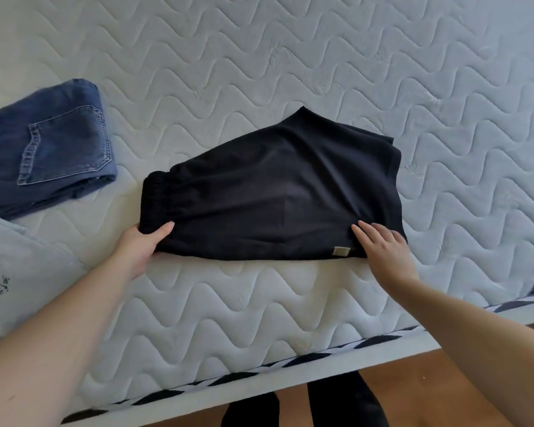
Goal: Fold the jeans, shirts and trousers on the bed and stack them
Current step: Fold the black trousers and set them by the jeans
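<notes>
Place: a home bedroom.
Evidence: bare quilted mattress (pixel 290 57); folded jeans (pixel 47 149) on it; wooden floor (pixel 444 392) below its edge.

The single head-worn camera looks steeply down, close over the bed (pixel 290 303) from its near edge.

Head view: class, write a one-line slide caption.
Left hand grips folded black trousers at the waistband, right hand flat on them, folded jeans beside.
</notes>
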The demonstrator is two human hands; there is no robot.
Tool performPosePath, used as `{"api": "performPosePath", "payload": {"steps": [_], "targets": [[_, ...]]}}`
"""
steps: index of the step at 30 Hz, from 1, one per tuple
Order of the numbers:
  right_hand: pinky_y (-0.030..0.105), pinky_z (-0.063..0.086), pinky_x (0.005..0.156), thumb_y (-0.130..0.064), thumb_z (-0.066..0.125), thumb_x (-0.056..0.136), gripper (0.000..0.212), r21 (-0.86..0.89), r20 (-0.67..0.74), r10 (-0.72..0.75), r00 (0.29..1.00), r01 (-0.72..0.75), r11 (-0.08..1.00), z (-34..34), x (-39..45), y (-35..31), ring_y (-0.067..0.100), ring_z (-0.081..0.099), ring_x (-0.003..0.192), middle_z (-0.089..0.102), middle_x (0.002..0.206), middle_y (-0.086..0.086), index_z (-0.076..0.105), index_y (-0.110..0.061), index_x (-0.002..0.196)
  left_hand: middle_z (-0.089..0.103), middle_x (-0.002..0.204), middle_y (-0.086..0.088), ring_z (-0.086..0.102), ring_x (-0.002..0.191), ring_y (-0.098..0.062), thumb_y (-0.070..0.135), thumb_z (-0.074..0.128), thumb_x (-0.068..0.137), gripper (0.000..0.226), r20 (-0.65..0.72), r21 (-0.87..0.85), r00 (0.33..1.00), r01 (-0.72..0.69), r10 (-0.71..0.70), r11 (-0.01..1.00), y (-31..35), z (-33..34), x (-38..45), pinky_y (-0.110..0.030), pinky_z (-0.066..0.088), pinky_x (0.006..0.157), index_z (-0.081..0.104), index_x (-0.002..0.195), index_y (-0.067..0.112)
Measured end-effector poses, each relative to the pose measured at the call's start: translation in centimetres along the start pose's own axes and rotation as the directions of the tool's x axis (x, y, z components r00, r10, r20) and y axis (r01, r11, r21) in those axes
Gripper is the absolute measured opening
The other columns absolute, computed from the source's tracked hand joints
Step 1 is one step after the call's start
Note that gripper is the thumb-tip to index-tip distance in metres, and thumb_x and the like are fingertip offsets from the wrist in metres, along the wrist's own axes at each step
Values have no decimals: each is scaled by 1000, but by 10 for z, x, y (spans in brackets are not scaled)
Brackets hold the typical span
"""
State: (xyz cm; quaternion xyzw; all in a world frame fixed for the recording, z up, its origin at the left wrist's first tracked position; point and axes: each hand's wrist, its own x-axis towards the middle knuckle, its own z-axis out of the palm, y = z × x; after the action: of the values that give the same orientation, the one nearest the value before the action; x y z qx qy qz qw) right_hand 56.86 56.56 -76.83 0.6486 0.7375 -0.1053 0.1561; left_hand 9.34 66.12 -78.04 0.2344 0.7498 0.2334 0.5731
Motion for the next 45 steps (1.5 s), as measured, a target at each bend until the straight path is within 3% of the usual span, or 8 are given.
{"api": "performPosePath", "payload": {"steps": [5,9,15,20,27,33,41,45], "targets": [[53,34,108,6,56,84,55,-4,-85,120,989,-121,993,1,-15,17,39,52,125,59,135,12,58,-10,136,71,103,3,67,92,-12,31,79,81,26,-2,60,1000,6,-6,998,-13,-9,-16,-21,49,64,65,101,23],[46,10,121,-4,44,94,69,-46,135,305,943,-302,952,7,-28,20,29,16,148,22,161,6,20,-25,156,68,109,1,65,93,-17,40,78,80,43,-59,214,997,-27,40,977,-25,-8,-29,-31,51,75,62,113,18],[44,30,111,-2,40,85,77,569,288,562,776,-610,551,14,-40,21,30,32,138,28,155,7,20,-28,155,46,135,-20,44,123,-37,36,77,80,77,-224,692,849,-207,479,691,-26,16,-58,-50,40,101,39,141,9],[36,45,87,-19,53,93,50,806,263,640,722,-529,266,18,-34,24,20,55,105,54,125,0,43,-19,142,44,143,-16,38,137,-34,24,72,84,60,336,770,571,-624,749,130,-22,82,-87,-52,38,102,50,138,8],[23,39,55,-33,63,92,20,816,381,654,654,-570,95,26,-36,42,2,57,77,62,102,-6,56,-25,109,45,149,-2,38,141,-21,21,56,94,48,802,482,362,-862,475,-158,-26,212,-124,-39,32,110,51,141,21],[21,37,56,-35,62,93,12,828,436,605,666,-560,20,31,-40,59,3,55,73,61,87,-11,58,-24,96,-5,165,3,-2,151,-17,36,30,103,65,853,522,457,-739,252,-427,-41,281,-125,-40,3,121,-6,156,25],[21,41,72,-40,72,86,39,734,471,267,841,-541,411,28,-39,74,14,52,91,49,108,1,62,-30,123,-18,162,4,-8,151,-16,45,23,104,66,809,579,543,-666,226,-471,-45,309,-115,-43,1,121,-14,155,22],[24,39,54,-37,73,86,24,761,467,342,815,-568,313,29,-40,78,16,54,71,60,80,5,65,-14,85,-13,164,3,-4,151,-17,43,25,104,66,791,606,559,-656,249,-450,-44,316,-119,-44,5,121,-10,155,22]]}}
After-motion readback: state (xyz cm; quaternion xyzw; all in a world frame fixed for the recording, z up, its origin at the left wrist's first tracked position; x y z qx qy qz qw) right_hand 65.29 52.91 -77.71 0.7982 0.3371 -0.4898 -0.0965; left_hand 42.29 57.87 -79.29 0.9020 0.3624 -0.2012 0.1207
